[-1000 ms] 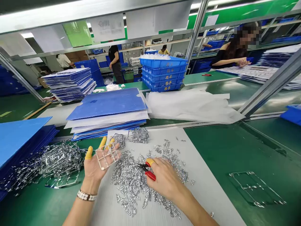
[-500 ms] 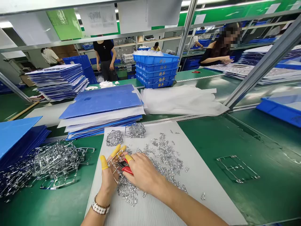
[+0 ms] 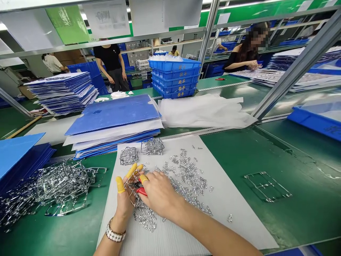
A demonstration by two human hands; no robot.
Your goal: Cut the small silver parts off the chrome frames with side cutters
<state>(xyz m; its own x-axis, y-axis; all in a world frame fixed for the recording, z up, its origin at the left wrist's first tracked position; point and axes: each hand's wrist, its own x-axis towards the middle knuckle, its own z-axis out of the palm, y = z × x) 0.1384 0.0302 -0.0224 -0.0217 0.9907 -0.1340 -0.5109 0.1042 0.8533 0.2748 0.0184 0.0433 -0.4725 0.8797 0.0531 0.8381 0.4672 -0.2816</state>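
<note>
My left hand [image 3: 124, 204], with yellow finger cots on thumb and fingertips, is closed on a shiny silver sprue frame [image 3: 130, 185], held tilted above the white sheet [image 3: 149, 245]. In my right hand [image 3: 161, 195] are red-handled cutting pliers [image 3: 142, 191]; their jaws lie inside the frame, mostly hidden by my fingers. Below and right of both hands, many small silver pieces [image 3: 186, 170] are scattered over the sheet. Two small stacks of silver frames, one left [image 3: 129, 155] and one right [image 3: 152, 146], rest at its far edge.
A tangled heap of silver frames [image 3: 64, 186] lies to the left. One frame [image 3: 268, 186] lies on the green table at right. Blue sheets [image 3: 114, 113] are stacked ahead, with stacked blue crates [image 3: 176, 78] behind. A metal post [image 3: 295, 67] slants at right; other people are beyond.
My hands stay close together at the frame, with the pliers still inside it. My left thumb has moved slightly nearer the frame. The view has shifted a little; a standing person across has shifted posture.
</note>
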